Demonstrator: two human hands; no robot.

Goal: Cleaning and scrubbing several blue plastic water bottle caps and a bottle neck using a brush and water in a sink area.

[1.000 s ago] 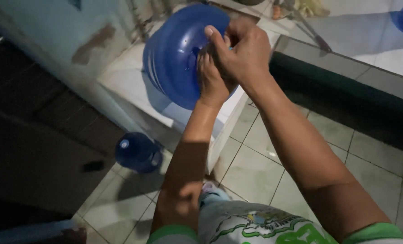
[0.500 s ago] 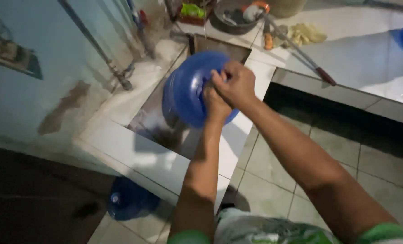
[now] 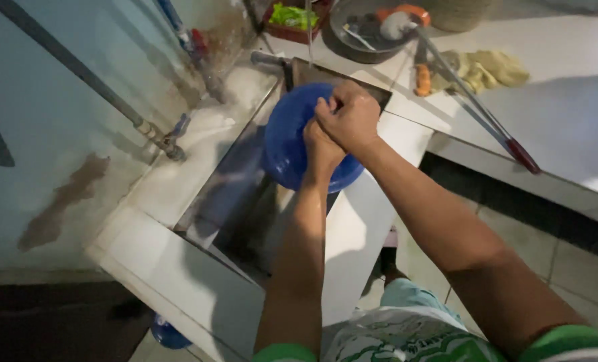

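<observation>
Over the sink basin (image 3: pixel 245 201), both hands, left hand (image 3: pixel 322 144) and right hand (image 3: pixel 352 117), stay clamped on the blue plastic basin (image 3: pixel 289 141), now clear of the sink's front rim.

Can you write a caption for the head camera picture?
Both hands grip a round blue plastic container over a tiled sink basin.

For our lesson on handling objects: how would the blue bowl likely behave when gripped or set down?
The blue bowl looks like smooth plastic, so probably light and stiff. Both hands grip it over the sink; if wet, it may be slippery. Its rounded shape might rock.
</observation>
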